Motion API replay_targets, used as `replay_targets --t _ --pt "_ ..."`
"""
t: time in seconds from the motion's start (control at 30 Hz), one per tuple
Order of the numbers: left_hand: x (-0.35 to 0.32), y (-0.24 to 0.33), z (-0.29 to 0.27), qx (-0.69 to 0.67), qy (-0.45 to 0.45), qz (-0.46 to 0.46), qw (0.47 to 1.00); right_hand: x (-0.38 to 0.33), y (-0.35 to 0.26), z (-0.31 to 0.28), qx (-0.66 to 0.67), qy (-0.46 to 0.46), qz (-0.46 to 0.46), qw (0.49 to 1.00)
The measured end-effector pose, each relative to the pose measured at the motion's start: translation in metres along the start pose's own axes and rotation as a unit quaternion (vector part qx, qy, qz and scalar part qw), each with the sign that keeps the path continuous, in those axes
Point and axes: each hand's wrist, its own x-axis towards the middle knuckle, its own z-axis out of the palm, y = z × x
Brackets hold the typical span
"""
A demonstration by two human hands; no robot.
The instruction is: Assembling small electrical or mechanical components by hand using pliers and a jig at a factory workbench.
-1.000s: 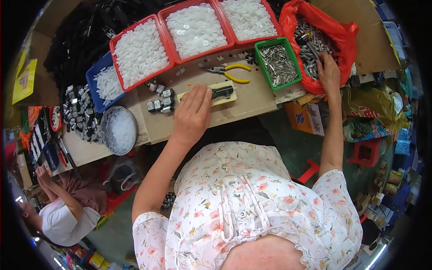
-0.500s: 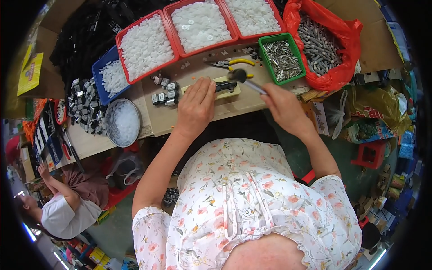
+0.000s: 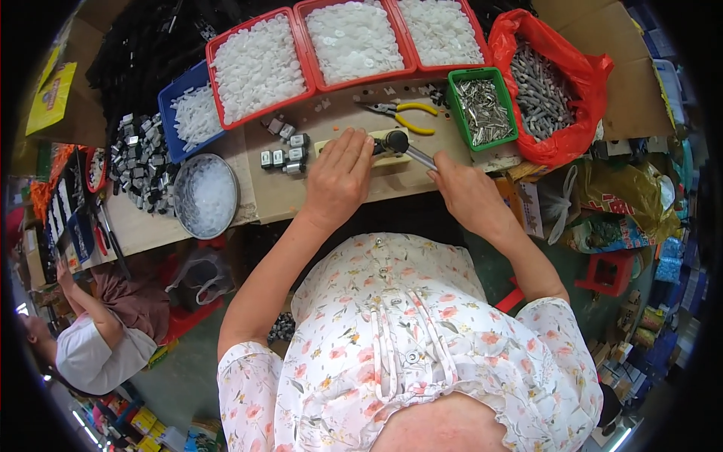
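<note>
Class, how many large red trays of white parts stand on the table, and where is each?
3, in one row: left tray beside the blue tray, middle tray between the others, right tray behind the green tray.

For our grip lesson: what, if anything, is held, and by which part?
The right hand holds a hammer by its handle; left hand lies over the pale block, grip unclear.

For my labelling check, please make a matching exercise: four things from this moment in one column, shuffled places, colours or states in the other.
1. Hammer
2. Pliers
3. Round bowl
4. Plastic bag

A. Holds white material
B. Red, right of the green tray
C. Held in the right hand
D. Yellow-handled, lying unheld

Pairs: 1-C, 2-D, 3-A, 4-B
</note>
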Motion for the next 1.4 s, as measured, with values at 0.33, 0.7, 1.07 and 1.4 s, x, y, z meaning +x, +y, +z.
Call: replay_targets --t 0.33,0.7,1.07,1.4 --pt "-0.006 0.028 -0.019 0.025 -0.017 -0.059 0.998 0.003 0.004 -0.001 0.003 -0.017 -0.016 1.0" --pt "-0.021 0.038 -0.001 0.022 -0.018 -0.053 0.998 0.017 -0.037 -0.037 0.136 0.164 -0.147 0.966" --pt "-0.026 0.038 0.003 0.009 0.01 -0.054 0.998 0.038 -0.041 -0.026 0.086 0.117 -0.18 0.973" --pt "-0.037 0.032 -0.017 -0.015 -0.005 -0.069 0.998 0.043 -0.024 -0.014 -0.014 0.033 -0.128 0.991"
